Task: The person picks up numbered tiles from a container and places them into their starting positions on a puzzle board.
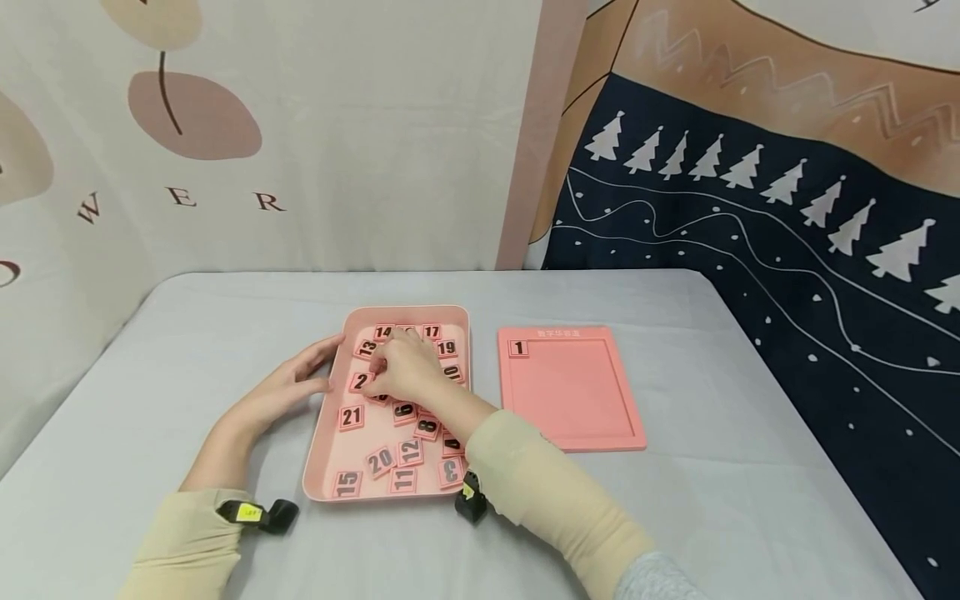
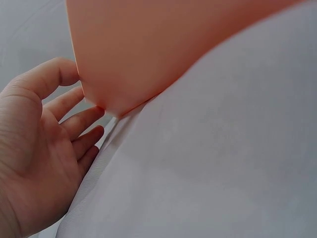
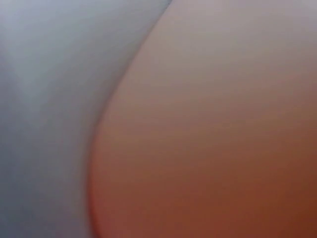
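Note:
My left hand point(image 1: 296, 379) is at the left side of a pink tray point(image 1: 322, 454), its fingers loosely bent. The left wrist view has those fingers and the thumb touching the outside of the tray's wall point(image 2: 129, 54). Inside the tray lie several pink number tiles. My right hand point(image 1: 411, 365) reaches over them, thumb and forefinger bent beside the tile marked 2 point(image 1: 359, 382). Whether they pinch that tile cannot be made out. The hand covers some tiles near the 14 tile point(image 1: 383, 332). Only the blurred tray side point(image 3: 208, 148) and cloth appear in the right wrist view.
Right of the tray lies a pink framed board point(image 1: 570, 396), with the tile marked 1 point(image 1: 518, 348) in its upper left corner. A pale grey cloth point(image 1: 720, 467) covers the table. Printed curtains point(image 1: 375, 142) hang behind it.

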`<state>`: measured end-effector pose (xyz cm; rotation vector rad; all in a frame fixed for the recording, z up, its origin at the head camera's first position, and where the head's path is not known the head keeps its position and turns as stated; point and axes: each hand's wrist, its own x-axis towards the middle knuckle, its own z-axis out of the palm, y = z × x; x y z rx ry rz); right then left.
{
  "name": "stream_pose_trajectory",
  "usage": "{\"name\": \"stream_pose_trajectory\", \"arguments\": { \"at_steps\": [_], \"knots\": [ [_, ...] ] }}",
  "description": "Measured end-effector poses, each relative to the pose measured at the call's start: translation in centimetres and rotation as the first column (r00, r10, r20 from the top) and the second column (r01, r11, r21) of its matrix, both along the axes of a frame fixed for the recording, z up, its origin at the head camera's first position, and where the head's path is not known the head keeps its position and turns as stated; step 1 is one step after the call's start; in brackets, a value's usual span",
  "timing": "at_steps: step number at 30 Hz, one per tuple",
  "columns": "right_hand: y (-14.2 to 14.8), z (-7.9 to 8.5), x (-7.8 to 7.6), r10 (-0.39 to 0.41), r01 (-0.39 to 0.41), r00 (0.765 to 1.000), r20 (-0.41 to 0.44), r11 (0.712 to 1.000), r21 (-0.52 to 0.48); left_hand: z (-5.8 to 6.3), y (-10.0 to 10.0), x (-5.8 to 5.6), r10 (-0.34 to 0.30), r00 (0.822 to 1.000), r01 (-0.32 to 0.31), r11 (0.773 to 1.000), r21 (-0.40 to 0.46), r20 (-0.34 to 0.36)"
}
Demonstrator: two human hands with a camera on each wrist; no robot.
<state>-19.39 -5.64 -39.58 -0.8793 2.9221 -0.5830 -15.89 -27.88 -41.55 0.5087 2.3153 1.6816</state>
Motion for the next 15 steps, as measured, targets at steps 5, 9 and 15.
{"name": "stream_pose_trajectory", "arguments": {
  "at_steps": [5,9,15],
  "knots": [
    [0.07,0.16,-0.06,0.003,-0.003,1.000,0.020,1.000,0.000,0.02,-0.02,-0.07,-0.001,1.000,0.001,1.000,-0.002,0.002],
    [0.14,0.27,-0.07,0.018,-0.018,1.000,0.002,1.000,0.017,0.03,-0.07,-0.07,-0.002,1.000,0.002,1.000,0.001,-0.001],
    [0.36,0.18,-0.12,0.051,-0.047,0.996,-0.068,0.997,0.067,0.06,-0.04,0.01,-0.001,1.000,0.001,1.000,0.009,-0.002]
  ]
}}
